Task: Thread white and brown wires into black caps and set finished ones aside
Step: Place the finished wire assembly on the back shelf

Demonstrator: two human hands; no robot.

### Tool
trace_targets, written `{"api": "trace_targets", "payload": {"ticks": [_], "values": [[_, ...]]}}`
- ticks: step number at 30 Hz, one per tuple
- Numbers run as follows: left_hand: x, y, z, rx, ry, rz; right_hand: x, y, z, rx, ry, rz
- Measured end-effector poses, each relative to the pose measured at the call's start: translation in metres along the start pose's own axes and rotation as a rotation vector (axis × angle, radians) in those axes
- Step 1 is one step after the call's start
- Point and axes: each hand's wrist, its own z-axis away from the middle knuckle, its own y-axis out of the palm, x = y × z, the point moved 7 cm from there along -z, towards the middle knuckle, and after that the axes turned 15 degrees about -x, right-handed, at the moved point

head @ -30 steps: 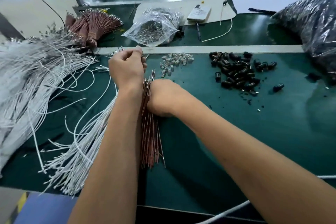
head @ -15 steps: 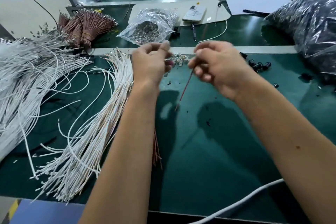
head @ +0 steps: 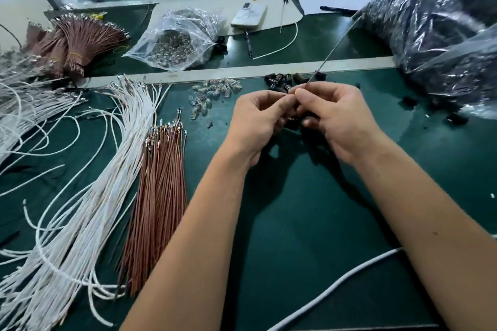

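My left hand (head: 258, 118) and my right hand (head: 338, 118) meet fingertip to fingertip above the green mat. Both pinch the near end of a thin wire (head: 333, 48), which slants up and to the right and is blurred. My fingers hide whatever else sits between them. Loose black caps (head: 279, 79) lie just behind my hands, with dark ones partly hidden beneath them. A flat bundle of brown wires (head: 161, 183) lies left of my left forearm. Beside it spreads a long sheaf of white wires (head: 88, 196).
Small clear parts (head: 215, 91) are scattered behind my left hand. Farther back are a clear bag of parts (head: 174, 37), tied brown wire bundles (head: 78, 43), a phone (head: 248, 15) and a pen (head: 248, 43). A big bag of black caps (head: 430, 27) fills the right. A white cable (head: 336, 285) crosses the front edge.
Both hands left the wire bundles and moved right to the black caps. The brown wire in my right hand swung from pointing down-left to pointing up-right, and my fingertips now meet.
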Motion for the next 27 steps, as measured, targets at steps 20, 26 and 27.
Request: {"api": "trace_targets", "payload": {"ticks": [20, 26, 27], "values": [[-0.007, -0.025, -0.006, -0.202, 0.359, -0.394, 0.004, -0.018, 0.000, -0.154, -0.157, -0.134], [-0.008, -0.019, -0.005, -0.132, 0.345, -0.321, 0.003, -0.015, 0.002, -0.112, -0.145, -0.111], [-0.009, -0.017, -0.004, -0.107, 0.342, -0.304, 0.003, -0.015, 0.002, -0.114, -0.146, -0.112]]}}
